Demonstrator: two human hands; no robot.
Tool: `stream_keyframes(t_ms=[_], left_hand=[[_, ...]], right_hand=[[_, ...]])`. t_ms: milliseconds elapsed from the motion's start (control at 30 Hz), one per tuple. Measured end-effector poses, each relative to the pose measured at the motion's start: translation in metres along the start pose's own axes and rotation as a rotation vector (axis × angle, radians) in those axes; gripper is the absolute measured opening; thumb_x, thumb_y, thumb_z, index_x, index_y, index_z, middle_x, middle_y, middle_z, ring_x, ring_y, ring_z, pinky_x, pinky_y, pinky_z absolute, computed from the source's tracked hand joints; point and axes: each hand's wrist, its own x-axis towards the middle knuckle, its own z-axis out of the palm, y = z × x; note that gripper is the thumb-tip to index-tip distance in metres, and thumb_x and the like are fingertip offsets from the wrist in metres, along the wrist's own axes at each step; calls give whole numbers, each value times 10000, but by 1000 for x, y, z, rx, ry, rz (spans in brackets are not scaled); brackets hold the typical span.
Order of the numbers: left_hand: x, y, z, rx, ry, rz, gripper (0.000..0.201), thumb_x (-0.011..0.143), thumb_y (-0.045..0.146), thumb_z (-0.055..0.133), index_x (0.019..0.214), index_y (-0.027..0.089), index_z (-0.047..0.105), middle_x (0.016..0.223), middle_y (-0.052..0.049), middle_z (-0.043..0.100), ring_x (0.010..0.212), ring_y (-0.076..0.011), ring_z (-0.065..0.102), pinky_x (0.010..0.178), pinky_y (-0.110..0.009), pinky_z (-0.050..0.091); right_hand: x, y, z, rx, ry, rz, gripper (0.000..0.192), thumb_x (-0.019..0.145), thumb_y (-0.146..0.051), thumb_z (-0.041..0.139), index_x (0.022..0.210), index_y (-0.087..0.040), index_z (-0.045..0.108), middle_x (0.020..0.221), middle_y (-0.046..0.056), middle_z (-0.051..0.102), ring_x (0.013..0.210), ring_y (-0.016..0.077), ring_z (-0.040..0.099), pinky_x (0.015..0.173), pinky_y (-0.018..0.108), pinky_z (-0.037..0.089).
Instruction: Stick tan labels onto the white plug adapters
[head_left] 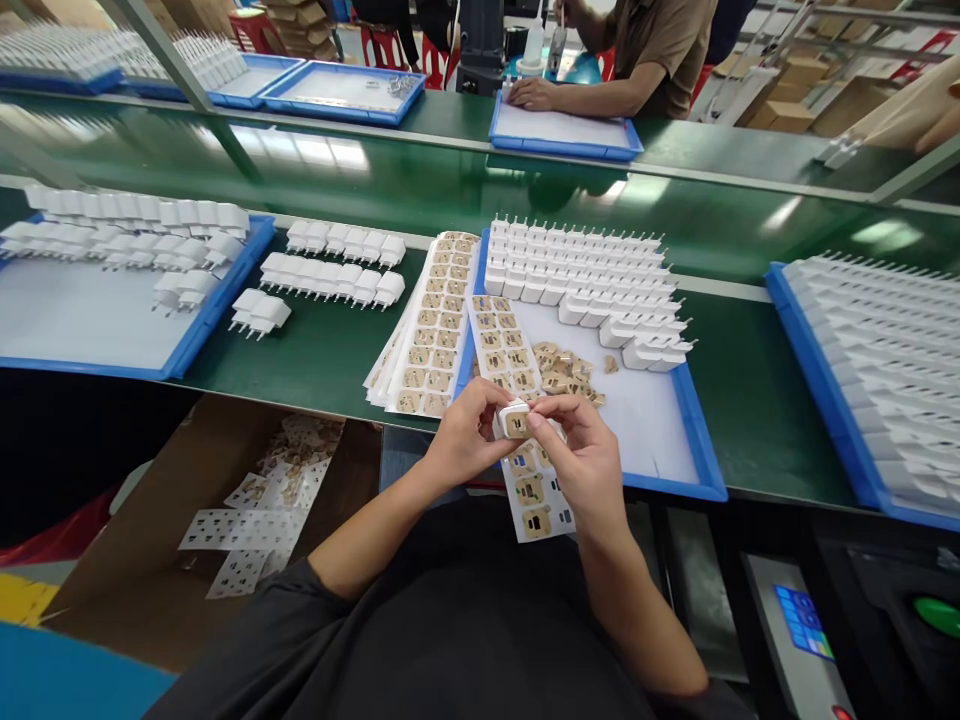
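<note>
Between my two hands is a white plug charger (504, 424), its end face turned up toward me with a tan sticker (517, 424) on it. My left hand (471, 432) is closed around the charger's left side. The fingers of my right hand (583, 455) are closed at its right side, with the thumb at the sticker's edge. Under the hands lies a sheet of tan stickers (531, 492), which hangs over the front edge of the blue tray (694, 430); whether the right hand also grips it I cannot tell. Loose tan pieces (562, 370) lie heaped in the tray.
Rows of white chargers (577, 260) stand in the tray. Left are a sticker-sheet stack (431, 330), more chargers (330, 275) and another blue tray (180, 345). A third tray (825, 380) stands right. A cardboard box (157, 560) holds used sheets below. A person (637, 70) sits opposite.
</note>
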Motion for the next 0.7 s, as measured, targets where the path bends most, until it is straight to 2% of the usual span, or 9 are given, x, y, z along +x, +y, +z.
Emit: stream_keyframes(t_ms=[233, 700], left_hand=[[1, -2, 1, 37, -9, 49, 337, 834, 366, 789, 1010, 206, 551, 978, -58, 630, 768, -131, 599, 520, -193, 457], [1, -3, 1, 24, -25, 33, 344, 824, 349, 795, 1006, 203, 542, 987, -42, 616, 670, -87, 531, 513, -189, 441]], right_hand=[[1, 1, 1, -12, 14, -5, 90, 898, -324, 726, 913, -249, 678, 952, 29, 686, 959, 212, 646, 883, 357, 514], [1, 1, 1, -56, 19, -4, 78, 896, -310, 726, 905, -248, 680, 918, 16, 695, 915, 201, 647, 868, 348, 497]])
